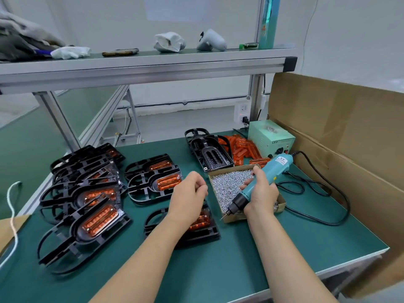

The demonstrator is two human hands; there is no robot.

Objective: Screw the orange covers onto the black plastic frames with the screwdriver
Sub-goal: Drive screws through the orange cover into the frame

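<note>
Right hand (261, 193) clamps its fingers on one screwdriver (271, 169) over one cardboard tray (232, 218) of screws (227, 185); left hand (188, 193) curled, any hold unclear.

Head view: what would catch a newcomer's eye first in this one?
The teal electric screwdriver stands out, gripped by the right hand over a cardboard tray of silver screws at centre right. Left of it, black frames with bright orange covers lie in overlapping stacks across the green table, and the left hand hovers with curled fingers above one near the middle.
</note>
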